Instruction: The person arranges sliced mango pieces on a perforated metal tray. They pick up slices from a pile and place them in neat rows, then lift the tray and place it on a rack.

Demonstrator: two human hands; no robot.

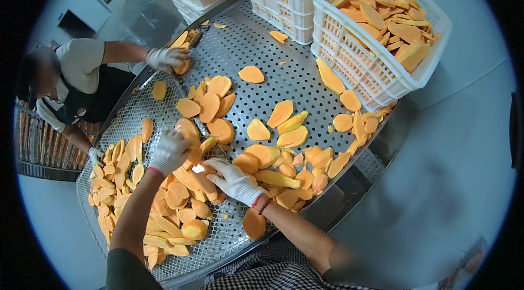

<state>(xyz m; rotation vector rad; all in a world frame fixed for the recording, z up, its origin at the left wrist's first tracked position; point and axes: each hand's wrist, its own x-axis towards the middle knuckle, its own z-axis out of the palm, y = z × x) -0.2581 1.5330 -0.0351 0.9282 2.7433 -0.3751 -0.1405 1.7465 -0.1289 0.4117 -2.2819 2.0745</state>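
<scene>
Here's the big metal table (229, 44), punched with holes, sweeping across the middle, with a metal mesh (234, 227) taking up its near left side. Over at the left, a co-worker (82, 90) leans in, one gloved hand on slices by the far edge, the other down at the left of the pile. Up top right, a white crate (349, 63) stands on the table, heaped with cut pieces.

Now the person's arms: the left forearm climbs steeply from the lower edge, the right one slants up and leftward. The left hand (170, 153), white-gloved, is palm down over the heap, fingers bent against the slices; whether they close on one, I can't tell. The right hand (233, 181), gloved too, lies lower and to the right, fingers pointing left onto the pile's edge, its grip too hidden to call. And the orange slices (177, 194) themselves? Heaped on the mesh beneath and around both hands, more scattered across the holed metal. Smallest of all, a red band (156, 172) circles the left wrist.
</scene>
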